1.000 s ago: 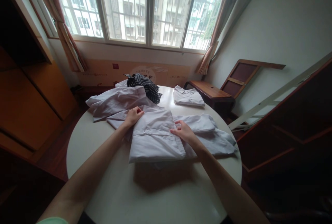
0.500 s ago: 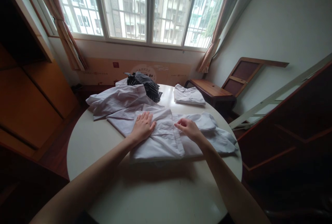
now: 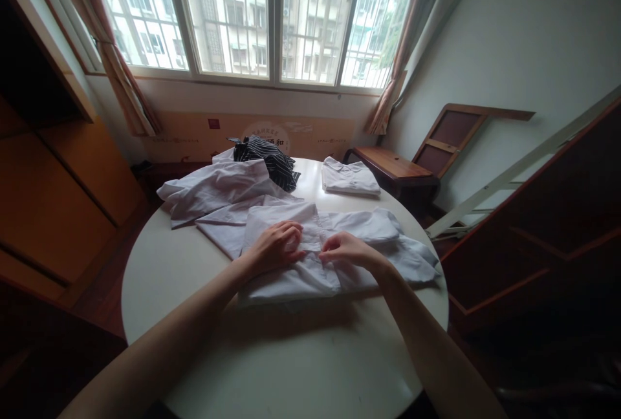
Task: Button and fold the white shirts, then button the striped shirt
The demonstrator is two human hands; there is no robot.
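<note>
Indoors, garment on round table

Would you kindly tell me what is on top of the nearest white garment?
The left hand and right hand are on the garment; whatever they cover is hidden.

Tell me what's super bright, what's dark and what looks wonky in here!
In the head view, the window is very bright, buildings outside looking washed out; in the head view, a soft shadow lies on the table in front of the white garment; also in the head view, the bottom corners are very dark and the window frame leans, probably from a wide lens.
</note>
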